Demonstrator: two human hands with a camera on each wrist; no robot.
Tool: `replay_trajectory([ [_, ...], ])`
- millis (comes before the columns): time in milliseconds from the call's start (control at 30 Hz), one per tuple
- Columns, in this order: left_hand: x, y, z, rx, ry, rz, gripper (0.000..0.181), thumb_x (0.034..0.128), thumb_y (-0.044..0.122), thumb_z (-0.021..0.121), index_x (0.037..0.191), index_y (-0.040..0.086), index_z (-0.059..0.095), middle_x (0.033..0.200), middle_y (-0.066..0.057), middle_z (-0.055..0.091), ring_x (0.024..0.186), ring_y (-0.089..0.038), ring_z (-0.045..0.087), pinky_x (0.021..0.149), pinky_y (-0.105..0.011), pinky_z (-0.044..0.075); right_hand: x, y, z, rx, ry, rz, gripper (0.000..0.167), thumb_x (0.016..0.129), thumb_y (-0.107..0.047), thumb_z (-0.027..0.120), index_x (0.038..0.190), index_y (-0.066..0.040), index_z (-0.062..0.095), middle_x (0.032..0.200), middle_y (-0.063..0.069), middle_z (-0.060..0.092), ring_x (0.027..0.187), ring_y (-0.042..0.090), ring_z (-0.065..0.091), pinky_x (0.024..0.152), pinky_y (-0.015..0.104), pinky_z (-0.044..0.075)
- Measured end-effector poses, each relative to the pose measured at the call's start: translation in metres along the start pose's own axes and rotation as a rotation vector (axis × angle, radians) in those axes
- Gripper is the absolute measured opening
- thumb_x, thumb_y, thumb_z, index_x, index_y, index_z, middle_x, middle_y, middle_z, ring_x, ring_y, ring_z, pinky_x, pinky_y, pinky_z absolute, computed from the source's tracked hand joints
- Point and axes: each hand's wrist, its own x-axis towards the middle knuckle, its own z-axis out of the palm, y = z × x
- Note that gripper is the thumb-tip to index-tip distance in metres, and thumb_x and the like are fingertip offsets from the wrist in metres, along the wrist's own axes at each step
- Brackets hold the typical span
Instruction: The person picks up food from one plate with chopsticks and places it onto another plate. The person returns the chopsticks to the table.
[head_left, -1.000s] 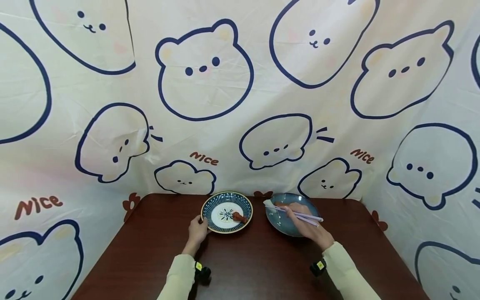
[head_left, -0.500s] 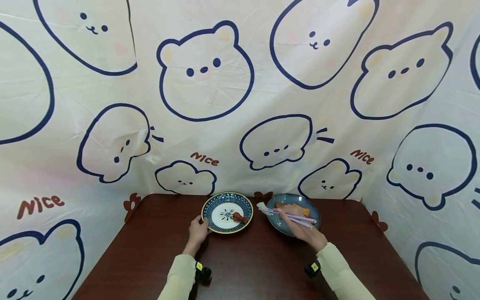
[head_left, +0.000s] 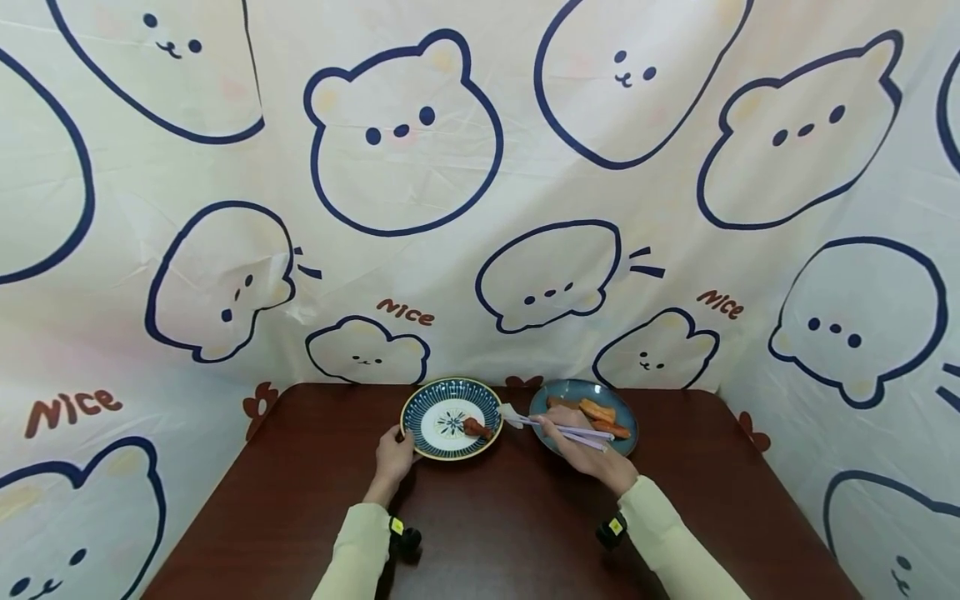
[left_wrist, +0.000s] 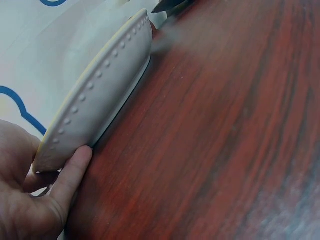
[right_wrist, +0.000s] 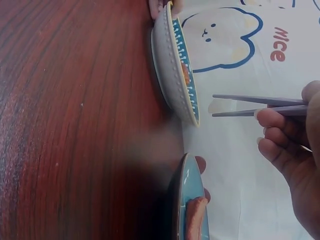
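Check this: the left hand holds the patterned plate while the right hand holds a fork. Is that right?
No, the utensil is wrong: the right wrist view shows the right hand holding chopsticks. The left hand does hold the patterned plate.

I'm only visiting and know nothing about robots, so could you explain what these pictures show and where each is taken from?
There is no machine at work here, just a person's left hand and right hand. The wide picture comes from a camera on the head, looking forward and down. The close-ups come from the left wrist camera and right wrist camera.

On the dark table are a patterned plate with a small brown piece of food, and a blue plate with several food pieces. The left hand holds the patterned plate's rim. The right hand holds chopsticks with a pale piece at their tips; I can't tell what it is.
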Motion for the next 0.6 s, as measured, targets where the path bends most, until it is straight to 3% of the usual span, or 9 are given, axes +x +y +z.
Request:
replay_trajectory([
  [167, 0.002, 0.001, 0.0, 0.002, -0.004, -0.005, 0.045, 0.1093, 0.014, 0.04, 0.147, -0.01, 0.041, 0.125, -0.031, 0.06, 0.104, -0.032, 0.07, 0.081, -0.034, 0.063, 0.003, -0.002, 0.001, -0.002, -0.001, -0.017, 0.024, 0.11, -0.025, 0.046, 0.101, -0.024, 0.068, 0.077, 0.009, 0.06, 0.071, 0.008, 0.052, 0.062, 0.025, 0.047],
  [400, 0.001, 0.002, -0.001, 0.01, -0.009, 0.0, 0.045, 0.1094, 0.013, 0.04, 0.147, -0.012, 0.04, 0.124, -0.031, 0.06, 0.105, -0.033, 0.069, 0.082, -0.036, 0.063, 0.009, -0.007, 0.006, 0.002, -0.03, 0.033, 0.029, 0.11, -0.031, 0.046, 0.088, -0.026, 0.065, 0.069, -0.01, 0.05, 0.067, 0.008, 0.05, 0.061, 0.025, 0.045],
  [600, -0.001, 0.003, -0.001, -0.001, -0.011, 0.008, 0.045, 0.1091, 0.012, 0.04, 0.146, -0.013, 0.04, 0.124, -0.032, 0.06, 0.106, -0.036, 0.069, 0.081, -0.036, 0.063, 0.013, -0.012, 0.013, 0.004, -0.05, 0.036, 0.034, 0.11, -0.032, 0.045, 0.082, -0.022, 0.06, 0.07, -0.01, 0.047, 0.065, 0.007, 0.048, 0.06, 0.023, 0.042],
])
